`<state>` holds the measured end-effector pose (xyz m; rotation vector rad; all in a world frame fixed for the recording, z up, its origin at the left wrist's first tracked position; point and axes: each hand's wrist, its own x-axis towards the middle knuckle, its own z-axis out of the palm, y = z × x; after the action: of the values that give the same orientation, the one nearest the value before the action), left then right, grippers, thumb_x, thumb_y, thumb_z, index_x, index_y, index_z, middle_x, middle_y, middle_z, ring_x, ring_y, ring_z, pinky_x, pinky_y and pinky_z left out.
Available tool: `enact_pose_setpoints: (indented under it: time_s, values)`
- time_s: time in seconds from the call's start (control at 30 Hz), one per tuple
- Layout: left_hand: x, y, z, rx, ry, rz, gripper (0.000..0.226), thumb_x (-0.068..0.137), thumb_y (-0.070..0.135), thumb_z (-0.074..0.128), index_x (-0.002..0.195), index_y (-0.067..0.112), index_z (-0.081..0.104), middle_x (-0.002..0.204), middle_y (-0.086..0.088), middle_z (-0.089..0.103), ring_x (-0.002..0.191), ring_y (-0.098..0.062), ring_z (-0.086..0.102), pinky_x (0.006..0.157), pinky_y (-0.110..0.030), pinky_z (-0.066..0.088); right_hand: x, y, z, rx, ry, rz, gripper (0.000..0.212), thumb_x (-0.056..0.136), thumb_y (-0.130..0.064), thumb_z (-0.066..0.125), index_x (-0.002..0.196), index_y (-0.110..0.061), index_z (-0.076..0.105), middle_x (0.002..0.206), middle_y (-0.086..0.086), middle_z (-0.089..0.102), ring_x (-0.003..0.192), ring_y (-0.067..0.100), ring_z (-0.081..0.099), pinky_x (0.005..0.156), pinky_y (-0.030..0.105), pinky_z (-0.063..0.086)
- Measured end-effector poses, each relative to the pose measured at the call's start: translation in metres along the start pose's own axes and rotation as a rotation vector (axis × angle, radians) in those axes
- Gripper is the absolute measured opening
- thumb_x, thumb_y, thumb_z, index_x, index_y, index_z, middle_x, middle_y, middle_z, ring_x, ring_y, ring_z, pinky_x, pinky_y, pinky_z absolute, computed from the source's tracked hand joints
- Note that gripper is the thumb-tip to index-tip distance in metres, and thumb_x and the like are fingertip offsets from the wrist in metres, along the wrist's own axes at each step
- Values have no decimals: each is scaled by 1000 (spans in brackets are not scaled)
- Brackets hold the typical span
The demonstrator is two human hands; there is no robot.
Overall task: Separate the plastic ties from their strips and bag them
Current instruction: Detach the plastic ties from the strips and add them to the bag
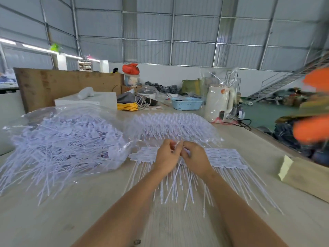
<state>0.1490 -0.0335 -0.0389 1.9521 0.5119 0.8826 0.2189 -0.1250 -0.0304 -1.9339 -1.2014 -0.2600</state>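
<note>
Plastic ties (178, 182) lie in joined strips on the desk (89, 202) straight ahead of me, their flat tag heads in a row at the far edge and their thin tails running toward me, so each tie's long axis goes from far to near. The tails fan outward a little at the left and right ends of the strip. My left hand (166, 158) and right hand (195, 158) meet over the middle of the head row, fingers curled inward, and both pinch at the same small piece of white plastic between them; the left grip and the right grip are closed on the ties, though blur hides exactly which tie each fingertip has. One loose tail slants across under my hands, tilted off the line of the others.

To my left a clear plastic bag (67, 138) lies on its side on the desk, stuffed with separated ties, many tails poking out of its mouth toward me and to the left. Behind the strip sits a second clear bag (170, 125) holding rows of ties with their heads up. A brown paper package (302, 173) rests near the desk's right edge. Farther back stand a blue basket (187, 103) and a yellow bundle (127, 106).
</note>
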Motion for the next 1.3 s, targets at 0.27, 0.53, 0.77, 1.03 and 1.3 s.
enact_pose_setpoints:
  time_s: [0.27,0.53,0.77,1.03,1.3]
  values:
    - [1,-12,-2,-350,-5,-186,22,96,12,53,85,-5,63,63,-16,60,42,-12,55,53,-28,49,0,4,6,115,-13,64,22,83,-9,67,101,0,59,97,14,63,92,27,58,69,15,35]
    - [0,-12,-6,-476,112,-227,27,98,13,50,72,7,56,63,-10,58,54,-17,54,54,-28,51,-1,8,9,-197,-47,103,27,96,-27,48,115,-11,60,113,11,63,110,30,51,93,40,42]
    - [-5,-16,-11,-518,-2,-258,28,96,24,55,84,1,64,74,-14,66,63,-21,62,63,-29,53,-2,6,7,4,-99,129,13,92,-17,55,94,-6,62,88,7,61,85,24,57,79,35,44]
    - [-10,-9,-12,-388,-76,-179,27,98,22,51,84,2,61,46,0,59,38,-11,51,45,-24,42,-2,1,6,25,-49,120,5,86,-14,62,82,-11,63,80,4,62,80,25,59,77,37,47]
    - [-4,-6,-16,-373,-67,-231,37,94,14,55,57,11,54,36,5,44,31,-7,36,36,-16,28,-1,-2,3,-350,25,-127,8,87,-14,59,92,-18,65,95,-3,66,94,21,58,78,31,28]
